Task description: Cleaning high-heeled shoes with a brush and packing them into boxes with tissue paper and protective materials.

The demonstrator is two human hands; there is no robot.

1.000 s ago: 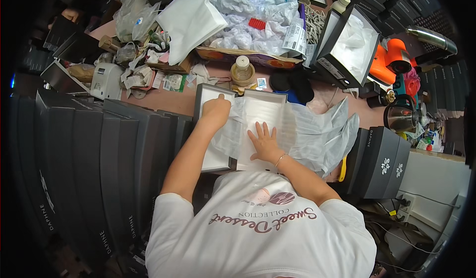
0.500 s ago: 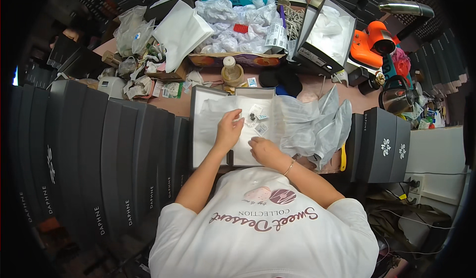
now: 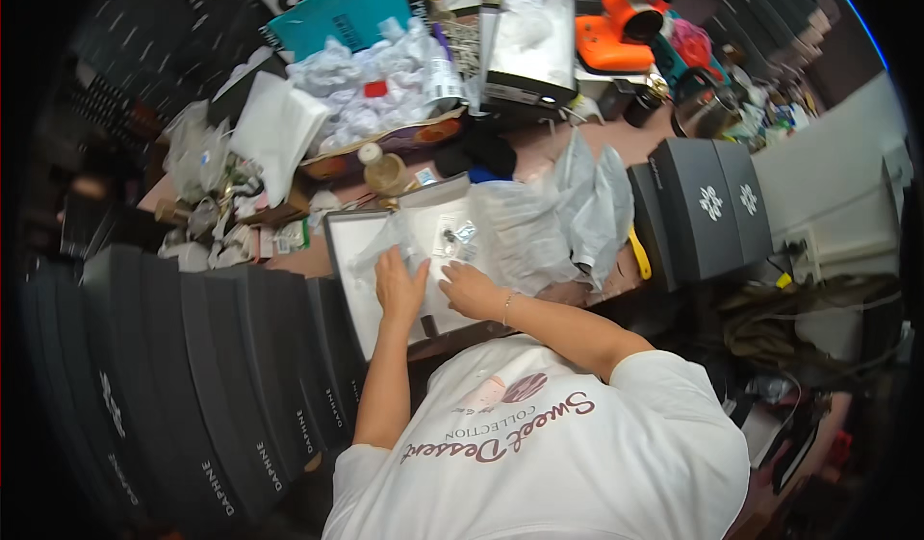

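An open shallow grey box [image 3: 348, 256] with a white inside lies in front of me. Thin white tissue paper [image 3: 383, 234] lies over its left part, with more sheets spreading out to the right. Small clear and white packets [image 3: 455, 239], one with a dark bit inside, rest in its right half. My left hand [image 3: 400, 285] is open over the left half at the tissue's edge, thumb spread from the fingers. Just below the packets is my right hand [image 3: 472, 291], its fingers slightly bent and apart, with nothing visible in them.
Stacked dark shoe boxes [image 3: 192, 376] stand at left, and more dark boxes [image 3: 717, 213] at right. Behind are a carton of crumpled paper [image 3: 375, 145], a bottle [image 3: 383, 169], a paper-filled box [image 3: 529, 88] and an orange device [image 3: 616, 44]. A yellow-handled tool [image 3: 639, 253] lies at the table's edge.
The whole view has swung and tilted. My left hand has moved left over the box, away from the packets, and its thumb has spread. The right hand stays below the packets, slightly closer to them.
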